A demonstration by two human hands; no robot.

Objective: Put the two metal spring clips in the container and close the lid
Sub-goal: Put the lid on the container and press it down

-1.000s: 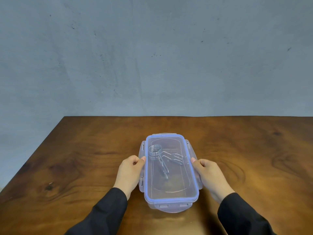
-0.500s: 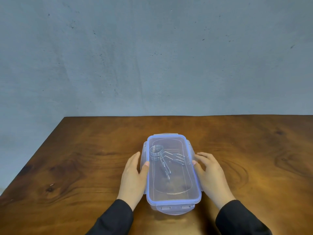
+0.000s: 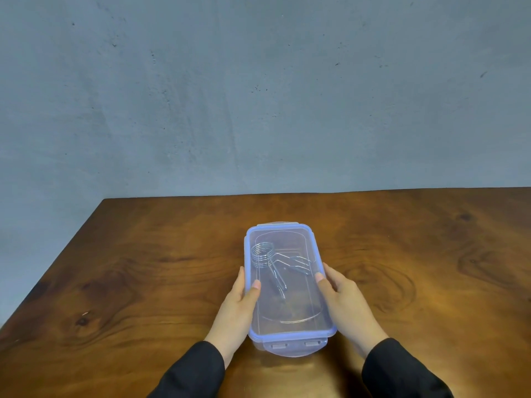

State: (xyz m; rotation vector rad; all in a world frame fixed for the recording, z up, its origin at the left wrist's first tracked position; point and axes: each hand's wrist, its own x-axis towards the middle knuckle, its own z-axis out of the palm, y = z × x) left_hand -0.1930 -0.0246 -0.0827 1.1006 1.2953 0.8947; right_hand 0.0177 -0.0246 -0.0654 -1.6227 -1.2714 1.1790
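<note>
A clear plastic container (image 3: 288,338) with a blue-rimmed lid (image 3: 280,229) lies lengthwise on the wooden table. Through the lid I see the metal spring clips (image 3: 273,262): a coil at the left with wire arms reaching right and toward me. They overlap, so I cannot separate the two. My left hand (image 3: 237,307) presses against the container's left long side, thumb on the lid. My right hand (image 3: 346,304) holds the right long side the same way. The side flaps are hidden under my hands. The near end flap (image 3: 296,346) hangs down.
The brown wooden table (image 3: 143,282) has its left edge running diagonally at the left and its far edge against a grey wall (image 3: 258,96). Nothing else stands on the table.
My hands went from curled at the side flaps to flat along the container's sides, thumbs now on the lid. The side flaps that stuck out are no longer visible.
</note>
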